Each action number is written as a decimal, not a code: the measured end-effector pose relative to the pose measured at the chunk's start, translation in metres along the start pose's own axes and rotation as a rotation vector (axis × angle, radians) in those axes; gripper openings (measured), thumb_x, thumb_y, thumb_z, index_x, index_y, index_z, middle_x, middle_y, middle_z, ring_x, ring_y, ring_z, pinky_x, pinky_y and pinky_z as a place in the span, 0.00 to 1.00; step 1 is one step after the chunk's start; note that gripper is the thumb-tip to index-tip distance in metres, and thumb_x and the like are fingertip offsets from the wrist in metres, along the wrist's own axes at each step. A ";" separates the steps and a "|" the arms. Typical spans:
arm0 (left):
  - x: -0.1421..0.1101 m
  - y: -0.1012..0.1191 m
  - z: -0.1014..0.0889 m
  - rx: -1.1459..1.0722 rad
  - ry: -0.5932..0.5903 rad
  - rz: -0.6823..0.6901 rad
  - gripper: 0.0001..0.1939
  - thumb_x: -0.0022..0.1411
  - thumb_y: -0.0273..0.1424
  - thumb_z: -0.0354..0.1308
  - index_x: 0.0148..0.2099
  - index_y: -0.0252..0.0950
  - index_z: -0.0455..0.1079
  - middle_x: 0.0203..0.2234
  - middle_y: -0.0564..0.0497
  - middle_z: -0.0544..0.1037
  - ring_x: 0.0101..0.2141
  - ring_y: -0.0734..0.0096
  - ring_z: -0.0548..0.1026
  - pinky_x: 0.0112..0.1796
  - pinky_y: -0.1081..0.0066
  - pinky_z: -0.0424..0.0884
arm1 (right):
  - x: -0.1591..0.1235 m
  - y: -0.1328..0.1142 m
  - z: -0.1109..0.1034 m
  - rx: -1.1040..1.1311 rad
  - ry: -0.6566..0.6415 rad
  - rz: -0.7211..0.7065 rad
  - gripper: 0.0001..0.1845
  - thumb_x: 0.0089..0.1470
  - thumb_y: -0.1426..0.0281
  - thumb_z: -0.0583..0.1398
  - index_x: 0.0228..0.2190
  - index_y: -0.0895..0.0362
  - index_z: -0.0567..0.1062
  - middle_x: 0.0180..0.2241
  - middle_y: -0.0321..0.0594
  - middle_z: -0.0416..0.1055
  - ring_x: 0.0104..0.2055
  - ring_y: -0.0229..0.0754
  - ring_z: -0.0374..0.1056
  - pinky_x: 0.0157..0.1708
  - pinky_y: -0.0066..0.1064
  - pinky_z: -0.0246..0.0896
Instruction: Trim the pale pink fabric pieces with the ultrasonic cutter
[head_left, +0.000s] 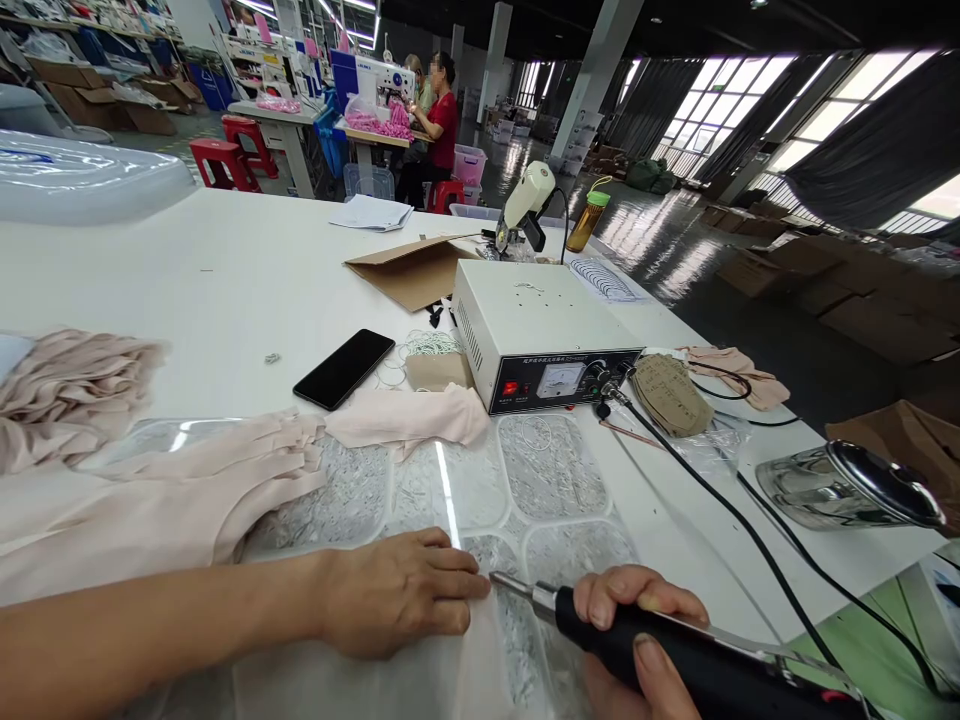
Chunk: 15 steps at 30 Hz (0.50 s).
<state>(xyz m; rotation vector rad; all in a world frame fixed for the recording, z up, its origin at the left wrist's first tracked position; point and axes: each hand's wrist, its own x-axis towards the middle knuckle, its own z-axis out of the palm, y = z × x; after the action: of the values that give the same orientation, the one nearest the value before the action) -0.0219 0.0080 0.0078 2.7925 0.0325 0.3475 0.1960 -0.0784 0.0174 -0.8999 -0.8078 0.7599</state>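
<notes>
My left hand (409, 595) lies palm down near the front of the table, fingers stretched out flat on a strip of pale pink fabric (481, 660). Wrapped in my right hand (637, 610) is a black ultrasonic cutting pen (679, 655) with a pointed metal tip. That tip is right beside my left fingertips, at the fabric's edge; whether it touches cannot be made out. Beneath lies a clear plastic sheet with a grey tile pattern (555, 465). More pale pink fabric pieces (202, 490) are layered at the left, and a folded one (409, 418) sits beyond my hand.
A cream control box (547, 310) with a meter and red switch stands ahead, its black cable (720, 505) running right. Around it are a phone (345, 368), cardboard (412, 270), a tan pad (670, 395) and a shiny metal canister (840, 485). People sit at sewing machines (375, 80) beyond.
</notes>
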 end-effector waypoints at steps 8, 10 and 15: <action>0.002 0.000 -0.003 0.016 -0.028 0.010 0.06 0.61 0.20 0.54 0.39 0.35 0.65 0.53 0.42 0.74 0.52 0.62 0.71 0.46 0.64 0.66 | 0.002 0.000 0.003 0.025 0.019 -0.039 0.04 0.52 0.67 0.61 0.31 0.53 0.69 0.27 0.33 0.64 0.25 0.35 0.63 0.25 0.33 0.66; 0.003 0.001 -0.004 0.009 -0.015 0.007 0.07 0.61 0.19 0.53 0.39 0.35 0.65 0.53 0.42 0.74 0.52 0.61 0.72 0.46 0.64 0.65 | 0.002 -0.002 -0.001 0.042 0.044 -0.040 0.05 0.52 0.67 0.61 0.32 0.53 0.70 0.27 0.33 0.63 0.24 0.35 0.63 0.24 0.32 0.65; 0.003 0.003 -0.005 -0.017 -0.064 -0.039 0.15 0.62 0.18 0.49 0.50 0.34 0.65 0.54 0.42 0.73 0.53 0.60 0.71 0.48 0.63 0.64 | -0.006 -0.009 -0.015 0.069 0.072 0.011 0.05 0.51 0.66 0.60 0.31 0.52 0.69 0.26 0.32 0.61 0.23 0.35 0.61 0.23 0.31 0.63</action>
<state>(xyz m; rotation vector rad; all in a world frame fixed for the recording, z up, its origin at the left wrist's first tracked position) -0.0201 0.0066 0.0144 2.7797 0.0685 0.2480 0.2079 -0.0930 0.0181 -0.8656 -0.7098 0.7561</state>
